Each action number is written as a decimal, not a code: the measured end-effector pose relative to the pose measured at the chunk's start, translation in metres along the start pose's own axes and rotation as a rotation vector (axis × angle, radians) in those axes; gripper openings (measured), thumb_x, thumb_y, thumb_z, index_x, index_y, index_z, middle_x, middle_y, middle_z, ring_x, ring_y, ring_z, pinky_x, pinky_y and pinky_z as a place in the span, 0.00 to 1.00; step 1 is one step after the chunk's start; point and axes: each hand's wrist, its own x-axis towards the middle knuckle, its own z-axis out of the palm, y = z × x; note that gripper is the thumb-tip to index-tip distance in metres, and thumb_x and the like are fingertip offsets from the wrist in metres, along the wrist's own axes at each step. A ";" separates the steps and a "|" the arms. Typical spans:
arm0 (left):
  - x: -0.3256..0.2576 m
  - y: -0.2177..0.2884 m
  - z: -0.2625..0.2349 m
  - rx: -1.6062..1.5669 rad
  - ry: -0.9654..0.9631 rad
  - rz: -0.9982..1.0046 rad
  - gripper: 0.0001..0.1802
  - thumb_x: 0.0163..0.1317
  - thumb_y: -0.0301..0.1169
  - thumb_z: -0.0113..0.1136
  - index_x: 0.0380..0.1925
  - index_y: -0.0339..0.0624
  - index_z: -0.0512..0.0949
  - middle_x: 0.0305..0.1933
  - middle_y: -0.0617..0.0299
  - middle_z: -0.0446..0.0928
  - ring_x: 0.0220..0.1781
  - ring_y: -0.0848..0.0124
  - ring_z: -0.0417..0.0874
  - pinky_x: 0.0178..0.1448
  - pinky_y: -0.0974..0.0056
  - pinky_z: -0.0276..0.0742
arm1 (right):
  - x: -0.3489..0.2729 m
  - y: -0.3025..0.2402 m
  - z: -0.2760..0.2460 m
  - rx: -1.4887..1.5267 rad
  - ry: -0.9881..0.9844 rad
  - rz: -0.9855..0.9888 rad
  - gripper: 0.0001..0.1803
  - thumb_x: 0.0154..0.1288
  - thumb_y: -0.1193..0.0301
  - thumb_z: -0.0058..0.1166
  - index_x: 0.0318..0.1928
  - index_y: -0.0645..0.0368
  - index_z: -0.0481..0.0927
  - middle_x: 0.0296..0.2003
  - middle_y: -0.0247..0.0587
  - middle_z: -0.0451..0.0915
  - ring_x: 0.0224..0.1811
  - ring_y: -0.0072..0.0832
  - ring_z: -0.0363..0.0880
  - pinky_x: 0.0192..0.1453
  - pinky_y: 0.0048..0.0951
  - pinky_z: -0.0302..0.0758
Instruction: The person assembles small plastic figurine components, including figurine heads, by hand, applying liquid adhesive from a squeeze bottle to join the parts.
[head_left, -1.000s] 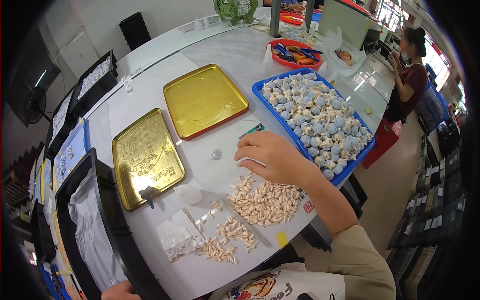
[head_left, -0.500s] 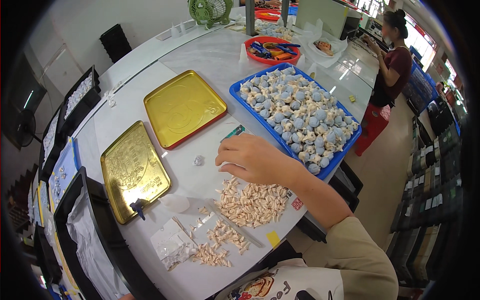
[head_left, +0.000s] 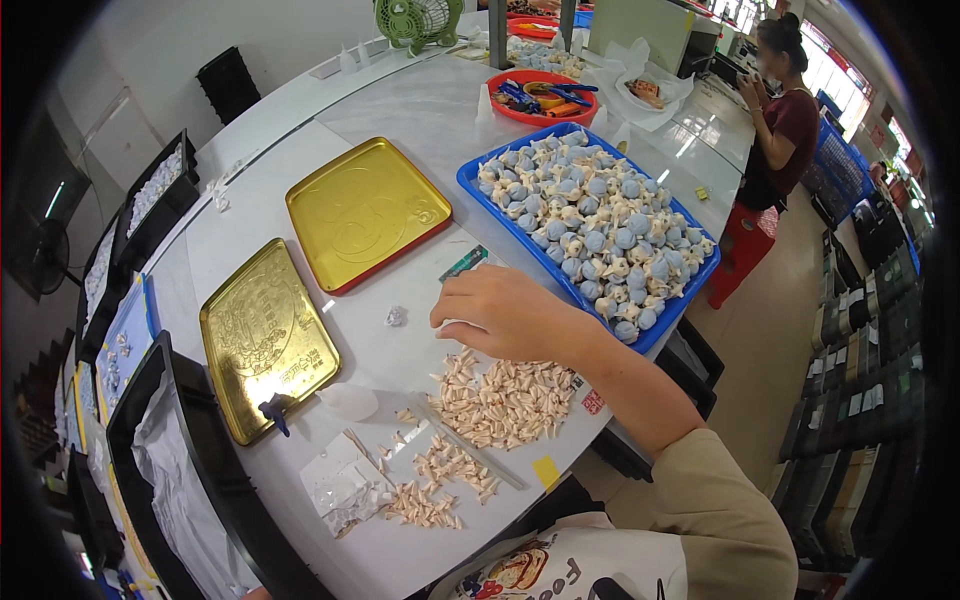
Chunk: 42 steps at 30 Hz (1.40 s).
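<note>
Small cream pointed pieces (head_left: 510,405) are heaped on the counter (head_left: 355,560), their tips turned every way and their long axes laid at mixed angles. Just above the heap the right hand (head_left: 500,312) is held with fingers curled toward the thumb; whether anything is pinched cannot be told. Of the left hand (head_left: 257,594) only a sliver is shown, its state unclear. The heap is bordered by a slanting clear strip (head_left: 470,441). Beyond, a blue tray (head_left: 685,303) is filled with blue-and-cream balls (head_left: 595,240). Farther off, a green fan (head_left: 418,22) and a standing person (head_left: 785,135) are seen.
</note>
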 end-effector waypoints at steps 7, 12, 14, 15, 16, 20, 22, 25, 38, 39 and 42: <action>-0.001 0.002 0.001 0.092 0.064 -0.024 0.20 0.52 0.32 0.51 0.43 0.31 0.76 0.26 0.62 0.77 0.25 0.74 0.74 0.26 0.66 0.70 | -0.001 -0.003 0.000 -0.006 -0.037 0.019 0.05 0.61 0.68 0.52 0.33 0.55 0.78 0.31 0.35 0.76 0.38 0.35 0.76 0.46 0.35 0.70; -0.002 0.005 -0.004 0.143 -0.024 0.010 0.19 0.56 0.32 0.51 0.45 0.32 0.73 0.27 0.58 0.76 0.24 0.72 0.75 0.26 0.66 0.71 | 0.000 -0.002 -0.002 -0.012 -0.066 0.049 0.06 0.61 0.69 0.52 0.37 0.55 0.78 0.33 0.37 0.78 0.38 0.36 0.75 0.46 0.35 0.69; -0.001 -0.010 -0.009 -0.199 -0.115 -0.023 0.29 0.57 0.29 0.63 0.57 0.31 0.68 0.50 0.58 0.76 0.49 0.72 0.76 0.50 0.67 0.75 | 0.001 -0.001 -0.001 -0.009 -0.080 0.058 0.06 0.61 0.69 0.52 0.37 0.55 0.78 0.34 0.37 0.78 0.39 0.36 0.75 0.46 0.35 0.69; 0.001 -0.017 -0.010 -0.202 -0.117 -0.025 0.29 0.57 0.29 0.63 0.57 0.31 0.68 0.50 0.58 0.76 0.49 0.72 0.76 0.50 0.67 0.75 | 0.001 -0.001 -0.001 -0.010 -0.091 0.068 0.06 0.61 0.69 0.52 0.37 0.55 0.78 0.34 0.37 0.78 0.39 0.36 0.75 0.46 0.35 0.69; 0.005 -0.025 -0.012 -0.164 -0.141 0.067 0.28 0.57 0.30 0.63 0.57 0.32 0.68 0.50 0.57 0.77 0.48 0.72 0.77 0.48 0.67 0.76 | 0.000 -0.002 -0.002 -0.008 -0.094 0.068 0.06 0.61 0.69 0.52 0.37 0.55 0.78 0.34 0.37 0.78 0.39 0.36 0.75 0.46 0.35 0.69; 0.001 -0.021 -0.011 -0.189 -0.144 -0.021 0.28 0.57 0.31 0.63 0.57 0.34 0.69 0.48 0.56 0.77 0.44 0.71 0.80 0.44 0.67 0.78 | 0.001 -0.002 0.002 0.004 -0.064 0.054 0.06 0.61 0.68 0.52 0.35 0.55 0.79 0.32 0.37 0.78 0.37 0.36 0.76 0.45 0.36 0.70; 0.002 -0.021 -0.011 -0.210 -0.150 0.003 0.27 0.57 0.31 0.63 0.56 0.34 0.69 0.46 0.56 0.78 0.43 0.70 0.80 0.43 0.67 0.79 | 0.001 -0.002 0.003 0.008 -0.018 0.032 0.06 0.60 0.68 0.53 0.33 0.55 0.79 0.30 0.37 0.78 0.35 0.37 0.76 0.42 0.36 0.71; 0.002 -0.021 -0.011 -0.216 -0.156 0.017 0.27 0.57 0.31 0.63 0.56 0.35 0.70 0.45 0.56 0.78 0.42 0.70 0.81 0.42 0.67 0.79 | 0.001 -0.004 0.000 -0.006 -0.022 0.038 0.06 0.60 0.68 0.53 0.33 0.56 0.79 0.30 0.37 0.78 0.36 0.37 0.76 0.43 0.36 0.71; 0.004 -0.018 -0.010 -0.112 -0.171 0.053 0.24 0.57 0.31 0.62 0.53 0.34 0.71 0.40 0.58 0.80 0.39 0.75 0.80 0.38 0.69 0.78 | 0.002 -0.005 -0.002 -0.003 -0.083 0.065 0.07 0.61 0.67 0.52 0.34 0.56 0.79 0.32 0.38 0.79 0.38 0.38 0.76 0.45 0.37 0.71; 0.003 -0.014 -0.010 -0.119 -0.172 0.053 0.24 0.57 0.31 0.62 0.53 0.34 0.71 0.40 0.58 0.80 0.39 0.75 0.80 0.38 0.69 0.78 | 0.003 -0.005 -0.002 -0.008 -0.092 0.069 0.07 0.61 0.67 0.52 0.33 0.57 0.79 0.32 0.39 0.79 0.39 0.38 0.77 0.46 0.37 0.71; 0.000 -0.005 -0.008 -0.102 -0.166 0.075 0.23 0.57 0.31 0.61 0.52 0.33 0.72 0.40 0.59 0.80 0.38 0.76 0.79 0.39 0.70 0.78 | 0.003 -0.006 0.001 -0.003 -0.081 0.076 0.07 0.61 0.67 0.52 0.34 0.57 0.79 0.32 0.39 0.79 0.39 0.38 0.77 0.46 0.37 0.71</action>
